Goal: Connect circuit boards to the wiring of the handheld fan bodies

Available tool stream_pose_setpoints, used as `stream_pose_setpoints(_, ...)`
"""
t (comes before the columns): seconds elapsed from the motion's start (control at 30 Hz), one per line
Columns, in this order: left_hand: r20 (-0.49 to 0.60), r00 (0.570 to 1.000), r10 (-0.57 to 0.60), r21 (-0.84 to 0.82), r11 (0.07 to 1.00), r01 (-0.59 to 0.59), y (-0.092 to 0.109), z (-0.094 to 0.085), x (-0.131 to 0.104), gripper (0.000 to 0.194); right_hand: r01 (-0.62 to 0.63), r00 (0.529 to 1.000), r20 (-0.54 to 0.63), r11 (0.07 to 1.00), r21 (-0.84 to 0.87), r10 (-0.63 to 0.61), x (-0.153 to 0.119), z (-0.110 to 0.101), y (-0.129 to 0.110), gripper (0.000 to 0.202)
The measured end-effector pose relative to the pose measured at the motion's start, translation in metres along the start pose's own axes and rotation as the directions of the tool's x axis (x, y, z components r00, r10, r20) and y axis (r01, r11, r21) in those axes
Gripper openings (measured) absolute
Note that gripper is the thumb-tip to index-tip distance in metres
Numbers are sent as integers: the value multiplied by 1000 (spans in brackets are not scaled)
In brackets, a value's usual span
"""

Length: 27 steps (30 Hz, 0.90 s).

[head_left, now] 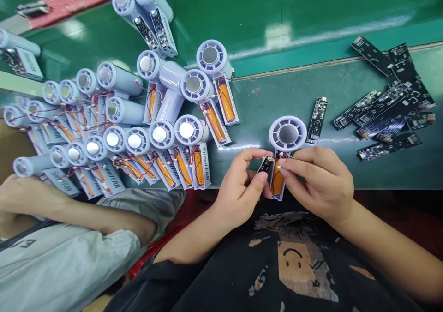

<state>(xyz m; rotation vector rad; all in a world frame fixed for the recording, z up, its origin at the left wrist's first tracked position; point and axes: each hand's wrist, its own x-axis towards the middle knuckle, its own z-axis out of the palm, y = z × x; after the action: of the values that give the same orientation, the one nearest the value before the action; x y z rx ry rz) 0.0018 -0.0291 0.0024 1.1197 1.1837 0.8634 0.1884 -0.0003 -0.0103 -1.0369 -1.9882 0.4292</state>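
Observation:
My left hand (237, 187) pinches a black circuit board (266, 165) between thumb and fingers, tilted beside an opened handheld fan (287, 134). In the fan's handle an orange battery (277, 181) lies exposed. My right hand (321, 180) is closed at the battery's upper end, its thumb and index finger pinching a small white wire connector (281, 157). Whether the connector touches the board, I cannot tell. The fan's round grille faces up, just beyond my fingers. A loose circuit board (317, 119) lies on the table right of the fan.
Several circuit boards (384, 111) are piled at the right of the green table (254, 97). To the left stand many fans (162, 134) with wires and batteries showing. More fans (145, 7) sit farther back. A co-worker's arm (69, 206) rests at the lower left.

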Motion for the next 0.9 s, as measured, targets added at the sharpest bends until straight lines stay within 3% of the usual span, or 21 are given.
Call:
stream_pose_setpoints(0.23,-31,997,67,12,998,-66,-1,2,0,20,-105,993,57,994,21,104,13,-5,-11,11)
stream_pose_setpoints(0.53,-5,977,214,200,957,-208,1,4,-2,22,-45,990,120,978,-206,71,20,-6,-17,22)
stream_pose_setpoints(0.77,-1,958,285,295,916,-272,-5,6,-3,29,-118,973,176,977,-176,149,25,-8,-18,26)
stream_pose_setpoints(0.9,-33,945,326,314,901,-300,-10,8,-3,32,-63,972,213,985,-161,97,26,-10,-17,26)
